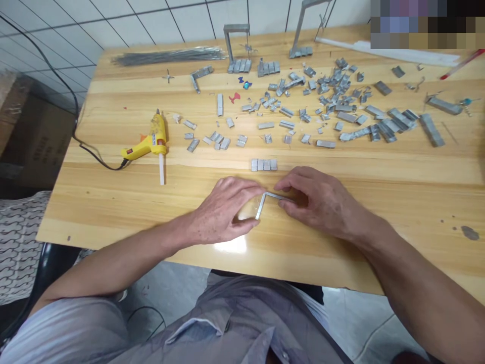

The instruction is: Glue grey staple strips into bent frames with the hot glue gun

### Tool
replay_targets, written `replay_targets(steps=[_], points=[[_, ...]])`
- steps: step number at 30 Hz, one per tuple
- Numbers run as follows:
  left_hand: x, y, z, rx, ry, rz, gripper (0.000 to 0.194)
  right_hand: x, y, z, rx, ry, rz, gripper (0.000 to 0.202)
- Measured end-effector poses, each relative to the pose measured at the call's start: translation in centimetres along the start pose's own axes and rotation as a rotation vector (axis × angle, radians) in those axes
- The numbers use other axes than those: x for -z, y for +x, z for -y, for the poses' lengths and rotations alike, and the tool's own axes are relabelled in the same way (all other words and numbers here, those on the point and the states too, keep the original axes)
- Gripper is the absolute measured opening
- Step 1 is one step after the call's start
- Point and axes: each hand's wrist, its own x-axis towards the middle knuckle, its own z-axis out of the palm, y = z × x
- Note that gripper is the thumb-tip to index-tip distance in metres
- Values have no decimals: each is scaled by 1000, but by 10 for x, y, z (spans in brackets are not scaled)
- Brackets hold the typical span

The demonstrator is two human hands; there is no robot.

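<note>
An L-shaped strip of grey metal (260,206) lies between my hands near the table's front edge, its corner pointing away from me. My left hand (223,212) holds the shorter arm, thumb at the lower end and fingertips by the corner. The other arm runs into my right hand (322,199), between thumb and bent fingers, which hide its far end. Just beyond my hands sits a short row of joined grey metal blocks (264,165).
A yellow glue gun (153,137) with a white glue stick and black cable lies left. Several small grey metal pieces (337,86) are scattered across the back. Two upright frames (228,43) stand near the tiled wall, beside a bundle of thin wires (170,55). A white strip (397,52) lies back right.
</note>
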Motion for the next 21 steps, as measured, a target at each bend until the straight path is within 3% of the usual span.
replay_targets(steps=[4,9,12,16,21], points=[[0,0,1,-10,0,1,55,5,0,3,-45,44,-26,13],[0,-1,1,11,-31,-1,60,17,4,4,-380,258,-240,18],[0,-1,1,18,-50,-5,61,19,7,1,-479,364,-298,20],[0,-1,2,15,-67,-9,61,24,7,7,-516,370,-293,12],[-1,-3,3,18,-85,-21,57,41,4,26,-436,189,-177,11]])
